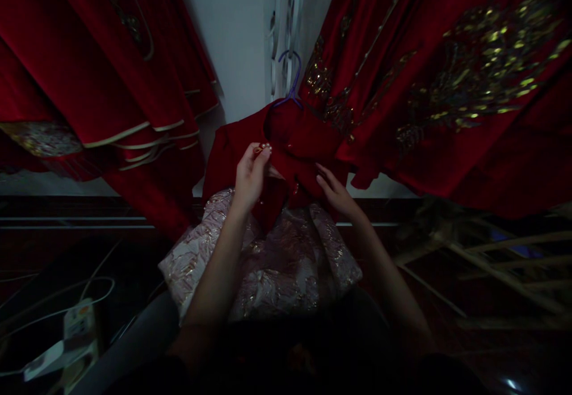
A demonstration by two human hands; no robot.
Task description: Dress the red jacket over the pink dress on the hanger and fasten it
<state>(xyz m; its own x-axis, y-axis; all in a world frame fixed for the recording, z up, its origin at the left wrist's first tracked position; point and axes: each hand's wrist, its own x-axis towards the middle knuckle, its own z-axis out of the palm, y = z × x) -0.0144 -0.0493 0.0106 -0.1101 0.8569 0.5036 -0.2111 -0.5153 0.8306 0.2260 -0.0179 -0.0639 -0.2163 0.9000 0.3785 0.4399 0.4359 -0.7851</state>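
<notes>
A red garment with a collar hangs in front of me on a purple hanger. Shiny, pinkish-silver brocade spreads below its red part; I cannot tell whether the two are one piece. Between thumb and fingers, my left hand pinches a bit of the garment's front edge, where small pearl-like beads show. My right hand rests with fingers apart on the other side of the red front, near a few more small beads.
Red garments with pale trim hang on the left, and red ones with gold sequins on the right. A metal chain or rail runs above the hanger. Lower left lies a power strip with cords; a wooden rack stands lower right.
</notes>
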